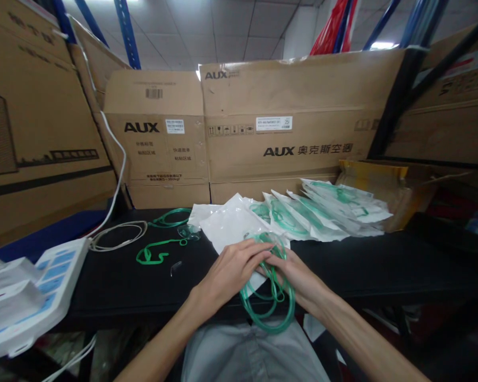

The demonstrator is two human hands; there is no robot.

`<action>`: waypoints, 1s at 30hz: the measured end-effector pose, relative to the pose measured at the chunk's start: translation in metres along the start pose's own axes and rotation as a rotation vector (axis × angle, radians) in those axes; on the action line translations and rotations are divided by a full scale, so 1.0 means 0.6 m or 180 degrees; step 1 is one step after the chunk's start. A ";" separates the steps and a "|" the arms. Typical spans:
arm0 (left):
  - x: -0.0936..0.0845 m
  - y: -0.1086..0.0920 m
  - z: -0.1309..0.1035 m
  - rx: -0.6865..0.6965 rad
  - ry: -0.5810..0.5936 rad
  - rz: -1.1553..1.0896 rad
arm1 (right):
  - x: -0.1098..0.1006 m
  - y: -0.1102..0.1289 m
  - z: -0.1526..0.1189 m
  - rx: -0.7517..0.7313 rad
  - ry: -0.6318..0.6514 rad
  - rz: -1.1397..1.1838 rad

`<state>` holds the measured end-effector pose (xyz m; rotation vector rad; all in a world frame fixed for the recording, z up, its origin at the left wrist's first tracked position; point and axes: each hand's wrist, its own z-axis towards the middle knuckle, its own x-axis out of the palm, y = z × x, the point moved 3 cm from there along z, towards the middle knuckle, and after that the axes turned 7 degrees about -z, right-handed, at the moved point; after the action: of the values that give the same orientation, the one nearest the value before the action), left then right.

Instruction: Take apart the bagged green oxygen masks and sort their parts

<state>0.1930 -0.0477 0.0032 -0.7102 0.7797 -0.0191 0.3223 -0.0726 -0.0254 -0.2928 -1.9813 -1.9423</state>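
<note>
A coiled bundle of clear green tubing (273,323) hangs over the table's front edge, above my lap. My left hand (237,265) is closed over the bundle's top from the left, its fingers pressed together. From the right, my right hand (297,276) grips the same coil, its fingers partly hidden behind the tubing and my left hand. A white pouch (231,223) lies flat just beyond both hands. On the table to the left rest a bright green elastic strap (153,254), a small clear plastic piece (176,268) and another coil of green tubing (173,212).
Several white pouches (322,212) holding green tubing overlap at the back right, beside an open cardboard box (374,180). A white power strip (51,286) with plugs and a cable sits at the left. Large cardboard panels (239,132) wall off the back of the black table (382,270).
</note>
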 end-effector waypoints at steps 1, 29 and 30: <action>0.002 -0.004 0.000 0.0064 0.0005 -0.0053 | -0.002 -0.006 0.006 0.0008 -0.0048 -0.0054; 0.013 -0.008 0.004 -0.0182 -0.0253 0.0042 | -0.031 0.020 -0.068 0.0412 0.0345 -0.1095; 0.016 -0.012 0.004 -0.0063 -0.0257 -0.0033 | -0.032 0.021 -0.056 0.0310 0.0269 -0.1026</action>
<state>0.2034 -0.0544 0.0024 -0.7296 0.6998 0.0078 0.3485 -0.1037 -0.0212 0.1410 -2.1654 -1.9951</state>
